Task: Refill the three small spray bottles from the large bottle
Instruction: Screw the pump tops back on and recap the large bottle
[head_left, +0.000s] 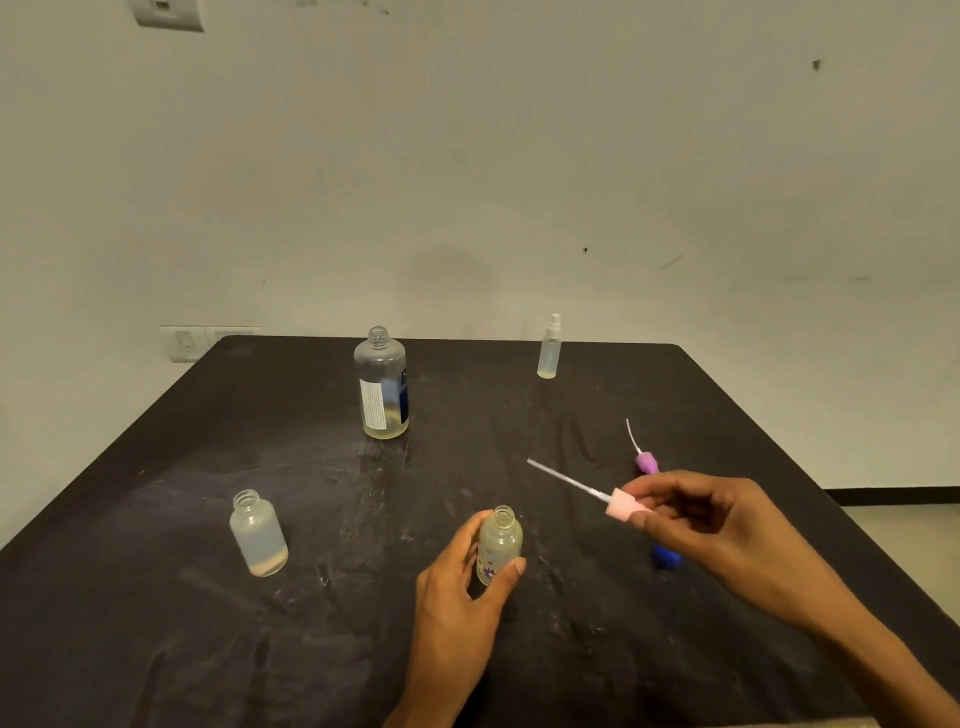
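Left hand: I saw my left hand (457, 582) wrapped around a small flowered bottle (498, 545), thumb on one side and fingers on the other, the bottle upright on the counter (156, 623) with its neck uncapped.
Right hand: my right hand (701, 514) pinched a pink spray head (621, 505) between thumb and fingertips, held above the counter just right of that bottle's mouth; its long dip tube (566, 480) pointed up and to the left.
Large bottle: the large bottle (382, 384) stood open toward the far middle of the counter, labelled, with only a shallow layer of yellowish liquid at the bottom.
Frosted bottle: a second small bottle (258, 532), uncapped, stood well to the left of my left hand, a little liquid in its base.
Slim sprayer: a slim spray bottle (549, 348) with its head on stood near the far right edge.
Loose parts: a purple spray head (647, 461) with a curved tube lay beyond my right hand; a blue object (666, 558) showed partly under that hand, and I could not tell what it was.
Surface: the dark counter looked smeared and wet in the middle.
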